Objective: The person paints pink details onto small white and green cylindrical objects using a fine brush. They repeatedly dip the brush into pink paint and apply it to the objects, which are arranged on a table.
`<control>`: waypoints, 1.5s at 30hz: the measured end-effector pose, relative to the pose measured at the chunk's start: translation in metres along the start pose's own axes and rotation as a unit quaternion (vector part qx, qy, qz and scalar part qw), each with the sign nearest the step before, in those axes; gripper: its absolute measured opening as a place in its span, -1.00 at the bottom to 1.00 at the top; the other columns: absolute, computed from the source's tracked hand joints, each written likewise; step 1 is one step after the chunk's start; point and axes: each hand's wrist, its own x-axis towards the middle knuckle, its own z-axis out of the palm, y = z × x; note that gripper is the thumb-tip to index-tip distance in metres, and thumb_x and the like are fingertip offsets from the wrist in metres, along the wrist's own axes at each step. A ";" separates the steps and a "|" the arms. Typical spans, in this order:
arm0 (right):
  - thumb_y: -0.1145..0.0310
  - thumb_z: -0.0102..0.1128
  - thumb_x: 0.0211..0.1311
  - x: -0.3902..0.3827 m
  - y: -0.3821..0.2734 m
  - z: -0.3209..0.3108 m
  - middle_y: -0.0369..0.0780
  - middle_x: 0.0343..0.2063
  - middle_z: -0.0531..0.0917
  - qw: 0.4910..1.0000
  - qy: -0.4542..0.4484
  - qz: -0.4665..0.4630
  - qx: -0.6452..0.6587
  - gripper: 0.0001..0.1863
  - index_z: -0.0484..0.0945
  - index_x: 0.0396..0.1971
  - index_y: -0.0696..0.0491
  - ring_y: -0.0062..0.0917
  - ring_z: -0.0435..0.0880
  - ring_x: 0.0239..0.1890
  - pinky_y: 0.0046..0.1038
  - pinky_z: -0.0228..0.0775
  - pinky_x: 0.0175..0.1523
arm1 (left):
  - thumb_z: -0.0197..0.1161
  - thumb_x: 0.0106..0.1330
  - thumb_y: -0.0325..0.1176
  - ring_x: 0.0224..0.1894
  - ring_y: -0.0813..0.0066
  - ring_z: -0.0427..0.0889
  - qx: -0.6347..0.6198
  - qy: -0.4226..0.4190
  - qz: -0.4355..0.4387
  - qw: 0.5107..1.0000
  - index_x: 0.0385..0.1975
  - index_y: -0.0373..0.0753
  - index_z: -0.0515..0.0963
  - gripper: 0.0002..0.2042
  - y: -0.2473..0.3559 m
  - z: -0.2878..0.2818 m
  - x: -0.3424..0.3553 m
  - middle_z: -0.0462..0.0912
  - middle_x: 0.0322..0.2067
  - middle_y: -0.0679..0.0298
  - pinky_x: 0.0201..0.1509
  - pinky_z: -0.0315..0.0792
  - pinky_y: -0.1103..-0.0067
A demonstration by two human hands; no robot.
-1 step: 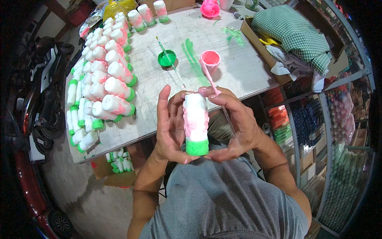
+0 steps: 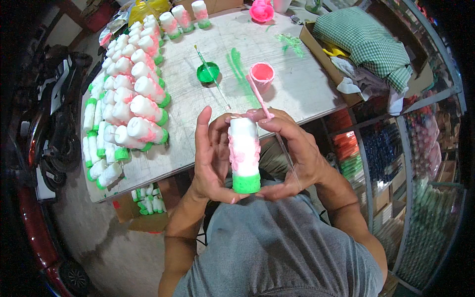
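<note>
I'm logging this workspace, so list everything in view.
held candle: one, white, pink, green, centre
other candles: dozens, similar colours, left
table: one, whitish, centre
bowl: one, green, tabletop
thin brush: one, greenish, across bowl
cup: one, pink, right of bowl
dish: one, pink, far edge
open box: one, brown, table's right
checked cloth: one, green, upper right
candle box: one, brown, lower left
shelving: one, grey, right
motorcycle: count unclear, dark, left
held stick: one, pink, by cup
shirt: one, grey, bottom
left hand: one, bare, on candle
right hand: one, bare, on candle
</note>
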 end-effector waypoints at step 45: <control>0.56 0.25 0.01 0.296 0.242 -0.109 0.01 -0.36 0.73 0.897 0.038 0.009 -0.439 -0.76 0.67 -0.25 0.18 -0.12 0.76 -0.29 -0.23 0.58 -0.14 | 0.24 0.02 -0.59 0.21 -0.16 0.49 0.771 -0.028 0.078 0.631 0.37 -0.37 0.18 -0.22 -0.003 -0.073 0.304 0.57 0.07 -0.20 0.33 0.28 0.18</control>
